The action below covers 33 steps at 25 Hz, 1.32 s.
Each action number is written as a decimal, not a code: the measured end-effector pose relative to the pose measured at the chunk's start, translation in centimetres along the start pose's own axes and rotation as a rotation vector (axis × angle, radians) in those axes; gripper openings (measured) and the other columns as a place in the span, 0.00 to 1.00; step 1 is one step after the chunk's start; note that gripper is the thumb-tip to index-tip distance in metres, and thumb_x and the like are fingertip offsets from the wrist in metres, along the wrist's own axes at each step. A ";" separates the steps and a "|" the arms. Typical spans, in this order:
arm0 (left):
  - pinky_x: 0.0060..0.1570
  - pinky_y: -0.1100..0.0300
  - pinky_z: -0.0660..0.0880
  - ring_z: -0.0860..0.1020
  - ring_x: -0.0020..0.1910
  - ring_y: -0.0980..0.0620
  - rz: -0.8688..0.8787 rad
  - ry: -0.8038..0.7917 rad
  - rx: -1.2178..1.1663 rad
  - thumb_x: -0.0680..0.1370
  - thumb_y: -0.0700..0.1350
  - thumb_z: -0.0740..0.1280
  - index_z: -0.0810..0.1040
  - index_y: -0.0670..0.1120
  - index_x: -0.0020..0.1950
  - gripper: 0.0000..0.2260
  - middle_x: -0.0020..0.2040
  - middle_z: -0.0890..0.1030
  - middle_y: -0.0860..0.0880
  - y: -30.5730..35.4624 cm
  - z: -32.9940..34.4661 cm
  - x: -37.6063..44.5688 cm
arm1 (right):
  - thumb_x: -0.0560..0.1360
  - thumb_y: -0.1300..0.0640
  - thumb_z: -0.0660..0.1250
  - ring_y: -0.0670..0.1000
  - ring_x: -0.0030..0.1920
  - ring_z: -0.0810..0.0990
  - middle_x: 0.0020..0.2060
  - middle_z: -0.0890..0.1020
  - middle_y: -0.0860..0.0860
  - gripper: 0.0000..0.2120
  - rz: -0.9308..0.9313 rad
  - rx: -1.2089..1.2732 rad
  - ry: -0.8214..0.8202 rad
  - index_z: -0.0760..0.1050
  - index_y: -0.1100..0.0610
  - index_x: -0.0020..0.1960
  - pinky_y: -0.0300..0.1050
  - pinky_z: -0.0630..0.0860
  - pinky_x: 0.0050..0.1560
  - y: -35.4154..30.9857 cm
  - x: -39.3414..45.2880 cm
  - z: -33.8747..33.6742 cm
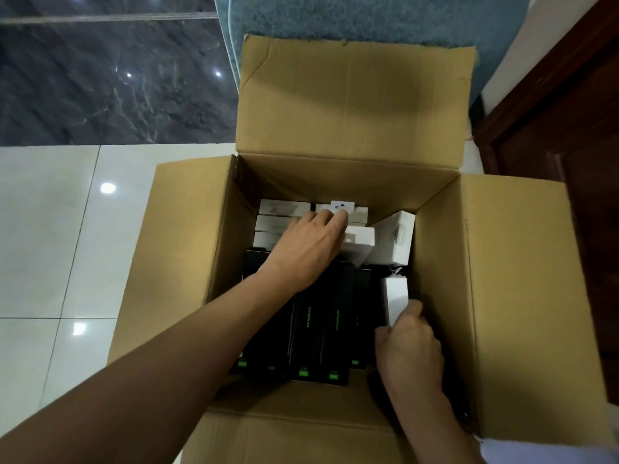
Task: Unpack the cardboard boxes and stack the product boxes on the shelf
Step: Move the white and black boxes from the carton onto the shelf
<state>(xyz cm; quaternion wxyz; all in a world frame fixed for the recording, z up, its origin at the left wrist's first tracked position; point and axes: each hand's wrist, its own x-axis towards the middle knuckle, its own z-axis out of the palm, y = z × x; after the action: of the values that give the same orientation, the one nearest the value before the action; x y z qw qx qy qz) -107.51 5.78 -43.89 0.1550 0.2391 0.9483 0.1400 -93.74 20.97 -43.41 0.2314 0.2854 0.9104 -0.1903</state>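
Observation:
An open cardboard box (495,296) stands on the floor with all flaps folded out. Inside lie several white product boxes (284,209) at the far end and several black product boxes with green print (321,329) nearer me. My left hand (308,249) reaches deep into the box and its fingertips touch a white box with a hang tab (341,206). Whether it grips that box I cannot tell. My right hand (408,349) holds a small white box (396,296) standing upright by the right wall, thumb and fingers pinching its near end.
White floor tiles (50,246) spread to the left, with dark marble (100,78) beyond. A teal rug (368,18) lies behind the far flap. Dark wooden furniture (569,128) stands at the right.

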 end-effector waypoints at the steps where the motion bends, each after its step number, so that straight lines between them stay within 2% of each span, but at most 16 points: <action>1: 0.53 0.47 0.74 0.76 0.54 0.42 0.016 0.034 -0.037 0.85 0.48 0.57 0.66 0.47 0.64 0.09 0.58 0.76 0.43 0.1 -0.5 -0.1 | 0.80 0.56 0.66 0.60 0.53 0.82 0.56 0.79 0.58 0.22 -0.004 0.004 0.010 0.62 0.60 0.70 0.54 0.82 0.47 -0.2 0.0 -0.3; 4: 0.45 0.48 0.75 0.75 0.46 0.44 0.051 0.123 -0.080 0.86 0.49 0.55 0.67 0.47 0.62 0.08 0.52 0.76 0.44 0.7 -2.1 0.0 | 0.80 0.55 0.65 0.61 0.52 0.82 0.55 0.79 0.59 0.20 -0.021 0.019 0.052 0.64 0.60 0.68 0.54 0.81 0.46 -1.0 -0.3 -1.7; 7: 0.44 0.49 0.76 0.74 0.45 0.45 0.090 0.211 -0.057 0.86 0.49 0.55 0.68 0.47 0.63 0.10 0.52 0.75 0.44 2.0 -4.3 -0.1 | 0.81 0.52 0.65 0.60 0.56 0.82 0.59 0.79 0.59 0.22 -0.051 0.054 0.089 0.63 0.59 0.70 0.52 0.80 0.47 -1.8 -1.1 -3.5; 10: 0.42 0.49 0.77 0.76 0.45 0.45 0.112 0.312 -0.019 0.85 0.48 0.58 0.69 0.46 0.64 0.10 0.53 0.75 0.43 3.3 -6.9 -0.3 | 0.81 0.51 0.64 0.61 0.57 0.82 0.60 0.79 0.59 0.23 -0.074 0.107 0.124 0.62 0.58 0.72 0.52 0.80 0.50 -2.4 -2.2 -5.4; 14: 0.34 0.56 0.72 0.74 0.40 0.48 0.112 0.343 -0.002 0.84 0.46 0.63 0.61 0.51 0.64 0.12 0.49 0.73 0.45 4.8 -10.2 -0.9 | 0.80 0.53 0.64 0.63 0.53 0.82 0.58 0.81 0.61 0.22 -0.103 0.200 0.219 0.64 0.58 0.71 0.52 0.79 0.48 -3.0 -3.7 -7.8; 17: 0.34 0.58 0.67 0.73 0.37 0.49 0.020 0.287 0.014 0.85 0.46 0.60 0.62 0.50 0.66 0.11 0.47 0.72 0.47 5.4 -11.3 -1.8 | 0.81 0.52 0.65 0.63 0.54 0.83 0.60 0.81 0.61 0.24 -0.129 0.207 0.250 0.63 0.58 0.72 0.52 0.79 0.49 -3.4 -4.7 -9.1; 21: 0.34 0.54 0.76 0.77 0.36 0.48 -0.131 0.177 -0.010 0.86 0.47 0.58 0.64 0.50 0.63 0.07 0.45 0.76 0.46 5.4 -10.3 -3.8 | 0.80 0.50 0.67 0.58 0.60 0.82 0.65 0.78 0.57 0.27 -0.189 0.204 0.183 0.62 0.55 0.74 0.52 0.80 0.55 -4.1 -5.8 -9.1; 26: 0.31 0.53 0.68 0.74 0.34 0.46 -0.276 0.120 -0.047 0.86 0.46 0.56 0.66 0.48 0.57 0.03 0.43 0.78 0.45 4.3 -7.9 -6.3 | 0.80 0.47 0.67 0.55 0.67 0.77 0.69 0.75 0.53 0.29 -0.241 0.207 0.067 0.61 0.52 0.76 0.50 0.77 0.62 -4.1 -6.7 -6.8; 28: 0.32 0.51 0.70 0.75 0.35 0.44 -0.365 0.116 -0.105 0.86 0.49 0.55 0.66 0.47 0.55 0.06 0.43 0.78 0.45 3.9 -7.0 -7.1 | 0.80 0.48 0.67 0.54 0.67 0.77 0.69 0.75 0.53 0.28 -0.247 0.197 0.037 0.62 0.53 0.76 0.50 0.77 0.63 -4.2 -6.9 -5.8; 30: 0.39 0.48 0.76 0.78 0.39 0.44 -0.471 0.108 -0.167 0.85 0.54 0.56 0.69 0.47 0.55 0.11 0.45 0.79 0.45 3.8 -6.4 -7.5 | 0.80 0.48 0.67 0.54 0.67 0.77 0.69 0.75 0.52 0.27 -0.260 0.181 0.031 0.63 0.53 0.75 0.49 0.77 0.63 -4.3 -6.9 -5.1; 33: 0.44 0.51 0.76 0.78 0.44 0.47 -0.643 0.106 -0.336 0.83 0.59 0.58 0.72 0.46 0.57 0.17 0.48 0.79 0.47 4.2 -6.1 -8.1 | 0.80 0.47 0.68 0.54 0.66 0.78 0.67 0.77 0.52 0.26 -0.286 0.182 0.017 0.66 0.52 0.74 0.50 0.78 0.63 -4.6 -6.8 -4.2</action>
<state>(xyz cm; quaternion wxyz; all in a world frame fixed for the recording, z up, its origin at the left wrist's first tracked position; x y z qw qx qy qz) -101.25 4.13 -35.03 0.1789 -0.1074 0.9455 0.2500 -92.83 16.53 -35.41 0.1676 0.1744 0.9225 -0.3008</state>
